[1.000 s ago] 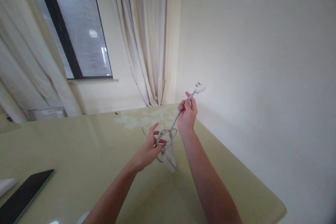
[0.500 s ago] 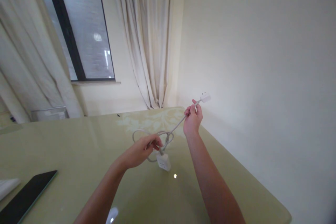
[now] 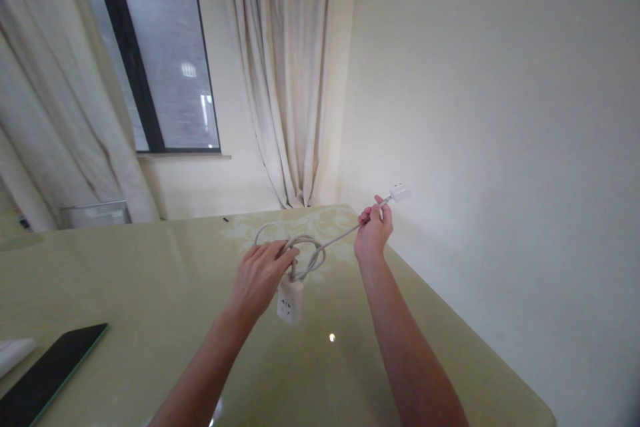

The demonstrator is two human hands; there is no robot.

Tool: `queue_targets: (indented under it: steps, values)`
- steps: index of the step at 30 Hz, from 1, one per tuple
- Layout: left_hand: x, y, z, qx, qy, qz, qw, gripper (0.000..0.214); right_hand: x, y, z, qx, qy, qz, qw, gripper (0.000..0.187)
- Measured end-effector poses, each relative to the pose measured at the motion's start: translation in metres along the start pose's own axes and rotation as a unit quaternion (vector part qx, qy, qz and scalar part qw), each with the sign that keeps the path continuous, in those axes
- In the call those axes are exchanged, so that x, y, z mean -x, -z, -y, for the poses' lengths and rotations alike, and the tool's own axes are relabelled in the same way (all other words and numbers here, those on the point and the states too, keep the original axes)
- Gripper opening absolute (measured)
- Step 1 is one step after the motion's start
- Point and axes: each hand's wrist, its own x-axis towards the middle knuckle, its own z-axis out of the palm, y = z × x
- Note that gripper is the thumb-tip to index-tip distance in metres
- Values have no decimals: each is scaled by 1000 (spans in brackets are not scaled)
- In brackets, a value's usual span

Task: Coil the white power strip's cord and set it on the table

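A grey extension cord runs between my two hands. My left hand is closed around part of its loops, with the thumb and fingers pinching the cable. Below those fingers hangs a white socket block, its outlet holes facing me. Higher up at the right, my right hand grips the cord close to its other end. A small white block sticks out past the fingertips there; its details are too small to make out. Between the hands, the cord is stretched nearly straight.
The glossy green table meets a white wall on the right. A black flat panel and a white object lie at the left. Curtains and a window stand behind the table.
My left hand has shifted left and slightly up, and the socket block has swung left and turned its outlet face toward me. My right hand has moved slightly right and down.
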Motion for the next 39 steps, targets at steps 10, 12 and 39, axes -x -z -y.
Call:
queue_targets:
  steps: [10, 12, 39]
  values:
    - [-13, 15, 24, 518, 350, -298, 722, 24, -34, 41, -19, 91, -33, -145, 985, 34]
    - [-10, 20, 44, 608, 417, -306, 602, 22, -43, 52, -15, 111, -22, -166, 980, 37]
    - [-19, 47, 24, 470, 356, -49, 806, 72, 82, -34, 40, 485, 64, 464, 738, 13]
